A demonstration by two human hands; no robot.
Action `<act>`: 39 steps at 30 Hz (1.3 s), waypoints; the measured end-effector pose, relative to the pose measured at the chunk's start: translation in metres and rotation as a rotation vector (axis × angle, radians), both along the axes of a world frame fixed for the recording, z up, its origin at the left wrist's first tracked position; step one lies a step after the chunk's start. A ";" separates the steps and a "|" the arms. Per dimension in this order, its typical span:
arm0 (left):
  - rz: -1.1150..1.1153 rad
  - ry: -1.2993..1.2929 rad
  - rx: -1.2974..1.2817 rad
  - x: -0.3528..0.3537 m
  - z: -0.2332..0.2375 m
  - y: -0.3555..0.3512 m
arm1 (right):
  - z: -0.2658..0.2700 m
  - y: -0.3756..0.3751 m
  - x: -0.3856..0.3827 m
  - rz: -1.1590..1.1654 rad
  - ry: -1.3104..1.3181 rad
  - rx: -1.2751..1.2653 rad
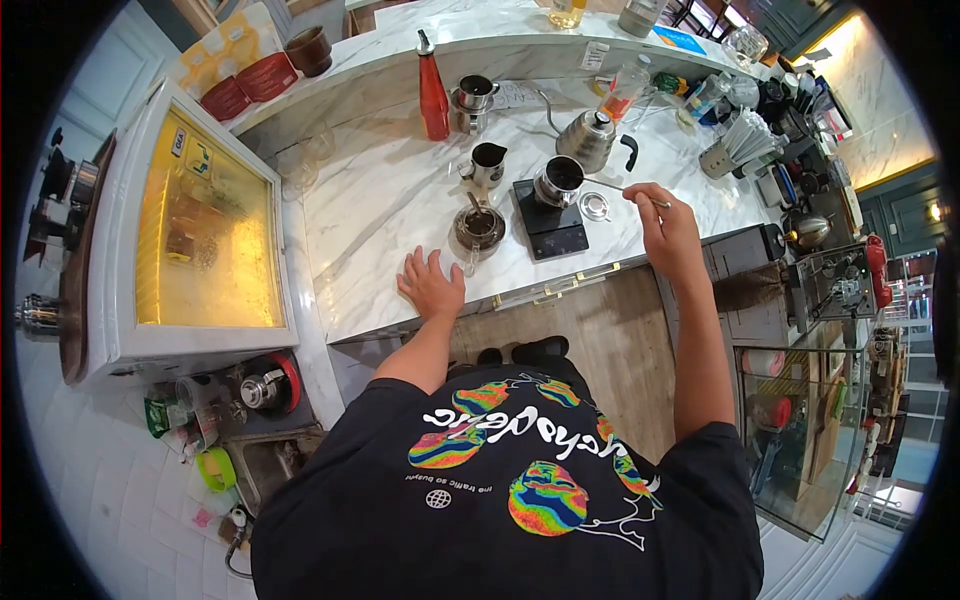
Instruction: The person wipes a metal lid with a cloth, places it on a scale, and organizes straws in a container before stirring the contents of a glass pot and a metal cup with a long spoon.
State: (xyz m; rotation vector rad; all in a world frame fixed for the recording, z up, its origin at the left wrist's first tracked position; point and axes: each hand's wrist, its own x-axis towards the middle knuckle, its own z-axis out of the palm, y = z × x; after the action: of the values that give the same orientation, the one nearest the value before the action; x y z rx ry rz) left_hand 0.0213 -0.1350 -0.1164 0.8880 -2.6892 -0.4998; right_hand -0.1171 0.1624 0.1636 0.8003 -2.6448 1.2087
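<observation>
My right hand pinches the handle of a thin metal spoon. The spoon points left toward a metal cup with dark contents; whether its tip touches them I cannot make out. That cup stands on a black digital scale, and a small round metal lid lies just to its right. My left hand rests flat on the marble counter, fingers spread. Close by it is a glass jar of dark brown grounds with a scoop standing in it.
Behind the scale stand a steel pitcher, a gooseneck kettle, a red bottle and stacked metal cups. A straw holder sits to the right. At left is a yellow-lit display cabinet.
</observation>
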 end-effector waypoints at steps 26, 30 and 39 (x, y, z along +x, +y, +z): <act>0.001 -0.024 -0.022 0.000 -0.002 0.000 | -0.013 -0.002 -0.001 -0.038 -0.085 -0.130; 0.012 -0.037 -0.001 0.000 -0.002 0.000 | -0.011 0.000 -0.001 -0.086 -0.119 -0.136; 0.012 -0.026 -0.007 -0.001 0.000 0.001 | -0.015 -0.004 -0.002 -0.055 -0.134 -0.221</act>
State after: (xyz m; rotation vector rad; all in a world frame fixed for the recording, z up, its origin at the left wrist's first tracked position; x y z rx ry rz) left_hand 0.0207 -0.1341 -0.1168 0.9142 -2.7054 -0.4786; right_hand -0.1191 0.1581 0.1482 0.6258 -2.5529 1.5554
